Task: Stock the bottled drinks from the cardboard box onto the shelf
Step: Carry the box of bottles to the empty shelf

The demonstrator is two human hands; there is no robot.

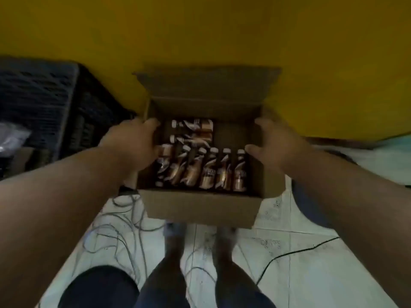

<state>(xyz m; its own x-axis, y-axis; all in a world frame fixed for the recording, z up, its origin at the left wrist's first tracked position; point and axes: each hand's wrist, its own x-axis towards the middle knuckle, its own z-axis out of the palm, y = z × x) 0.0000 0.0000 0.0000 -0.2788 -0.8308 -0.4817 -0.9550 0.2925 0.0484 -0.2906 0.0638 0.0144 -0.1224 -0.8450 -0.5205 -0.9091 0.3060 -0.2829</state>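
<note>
1. The wall (222, 30) fills the far side of my view, yellow and close behind the box. No shelf is in sight, so I judge the box has to be carried or turned first. Swinging blind near that wall could knock the raised back flap.
2. The floor (289, 245) is pale tile with loose cables (115, 221) looping right beside my feet. Stepping off with my view blocked by the box, I could snag one and stumble.
3. The crate (44, 103) stands dark at my left, near the box's left wall. A turn that way could bump it.
4. The box (200, 207) hangs above the floor, open-topped, held between both hands. It is only part full, so the load may shift. A tilt would slide it toward one side and could twist the box from my grip.
5. My left hand (133, 145) wraps the left wall, fingers curled over the rim and closed on the cardboard. My right hand (273, 145) clasps the right wall likewise, thumb inside. Gripping thin walls alone, with nothing under the base, risks the card buckling.
6. The bottles (200, 172) lie loose inside the box, a row near me and two farther back. They could roll and knock together.
</note>
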